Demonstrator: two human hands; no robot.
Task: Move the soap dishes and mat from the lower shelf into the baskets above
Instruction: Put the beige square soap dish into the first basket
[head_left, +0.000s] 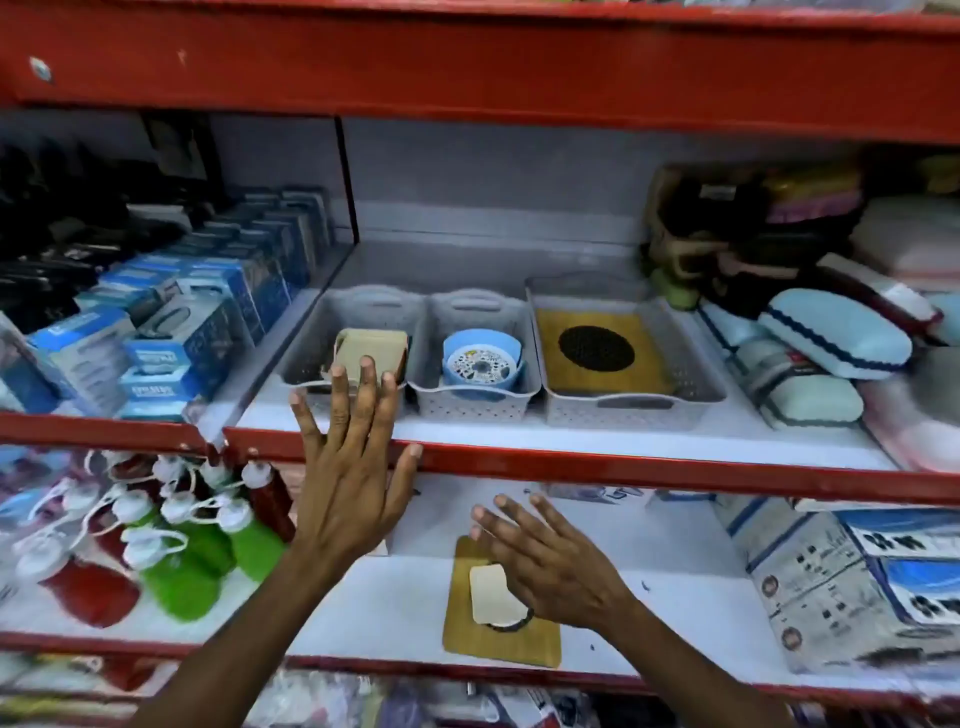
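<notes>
Three grey baskets stand on the upper shelf. The left basket (306, 358) holds a beige square soap dish (370, 347). The middle basket (475, 402) holds a blue round soap dish (480, 361). The wide right basket (631, 410) holds a yellow mat with a black round patch (597, 348). On the lower shelf lies another yellow mat (478, 642) with a cream soap dish (491, 595) on it. My left hand (353, 462) is raised, fingers spread, in front of the left basket, holding nothing. My right hand (550, 561) hovers open over the lower mat, partly covering it.
Blue boxed goods (171, 322) fill the upper shelf's left. Light blue cases (831, 338) pile up at the right. Green and red bottles (192, 545) stand lower left, white boxes (857, 571) lower right. A red shelf edge (623, 470) runs between the two levels.
</notes>
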